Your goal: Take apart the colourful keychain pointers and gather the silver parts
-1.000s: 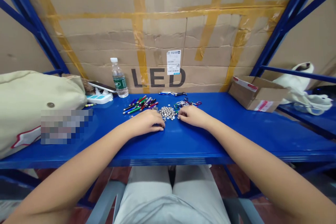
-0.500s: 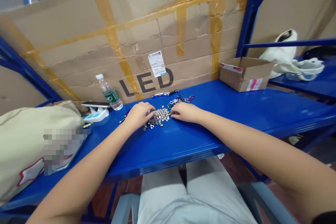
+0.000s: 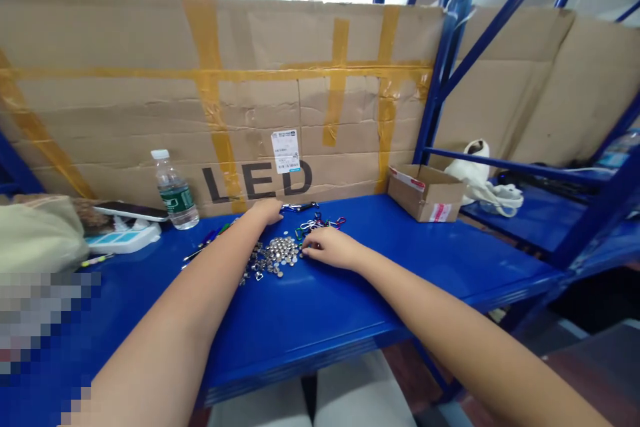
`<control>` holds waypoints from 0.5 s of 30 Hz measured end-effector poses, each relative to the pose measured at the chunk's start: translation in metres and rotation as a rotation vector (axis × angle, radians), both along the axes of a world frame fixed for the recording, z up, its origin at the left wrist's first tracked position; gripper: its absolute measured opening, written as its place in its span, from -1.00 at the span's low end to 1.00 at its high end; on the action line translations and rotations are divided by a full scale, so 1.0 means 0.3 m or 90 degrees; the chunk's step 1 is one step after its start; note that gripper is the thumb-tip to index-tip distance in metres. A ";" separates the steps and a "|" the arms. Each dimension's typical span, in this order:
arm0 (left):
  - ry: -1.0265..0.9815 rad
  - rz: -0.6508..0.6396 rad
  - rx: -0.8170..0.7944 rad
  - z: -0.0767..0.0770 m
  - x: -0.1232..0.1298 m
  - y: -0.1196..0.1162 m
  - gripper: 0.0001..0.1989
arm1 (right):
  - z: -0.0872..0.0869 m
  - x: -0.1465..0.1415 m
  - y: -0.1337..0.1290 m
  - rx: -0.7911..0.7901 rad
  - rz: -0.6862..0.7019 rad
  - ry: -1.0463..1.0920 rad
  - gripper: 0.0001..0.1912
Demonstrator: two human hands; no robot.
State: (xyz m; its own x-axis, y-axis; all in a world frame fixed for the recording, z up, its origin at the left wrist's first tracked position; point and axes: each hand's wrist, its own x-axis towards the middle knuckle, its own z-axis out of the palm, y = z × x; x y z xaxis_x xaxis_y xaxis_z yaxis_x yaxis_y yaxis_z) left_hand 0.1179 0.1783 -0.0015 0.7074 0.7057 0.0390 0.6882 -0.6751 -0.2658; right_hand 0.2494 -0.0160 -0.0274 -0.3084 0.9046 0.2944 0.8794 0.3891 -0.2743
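Note:
A heap of small, shiny metal discs [image 3: 283, 252] lies on the blue table [image 3: 320, 303], with small metal clasps [image 3: 259, 275] along its left side. My right hand [image 3: 326, 245] rests at the heap's right edge, fingers curled together; whatever they hold is too small to make out. Just behind it are several coloured carabiners [image 3: 334, 222]. Beyond the heap, my left hand [image 3: 269, 211] reaches to the back of the table, close to the pens [image 3: 299, 207]. Its fingers are mostly hidden, and I cannot tell whether it touches them. More pens [image 3: 213, 235] lie left of my left forearm.
At the back left stand a water bottle [image 3: 176, 195] and a white power strip [image 3: 125, 237] with a phone [image 3: 131, 211] above it. An open cardboard box [image 3: 425, 193] sits at the back right. A large cardboard sheet [image 3: 260, 107] walls off the back.
My left hand has left the heap and moved back toward the pens. My right hand stays by the heap. The view has tilted up and turned right.

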 end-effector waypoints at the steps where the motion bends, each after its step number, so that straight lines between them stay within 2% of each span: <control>1: -0.002 0.006 -0.001 -0.006 -0.002 0.007 -0.64 | -0.001 0.000 0.002 -0.003 0.002 0.004 -0.82; 12: -0.051 0.021 -0.006 -0.025 -0.006 0.004 -0.61 | -0.014 0.006 0.019 0.015 -0.004 0.029 -0.83; 15: -0.062 0.019 -0.014 -0.020 0.000 -0.007 -0.67 | -0.014 0.011 0.021 0.029 -0.003 0.037 -0.84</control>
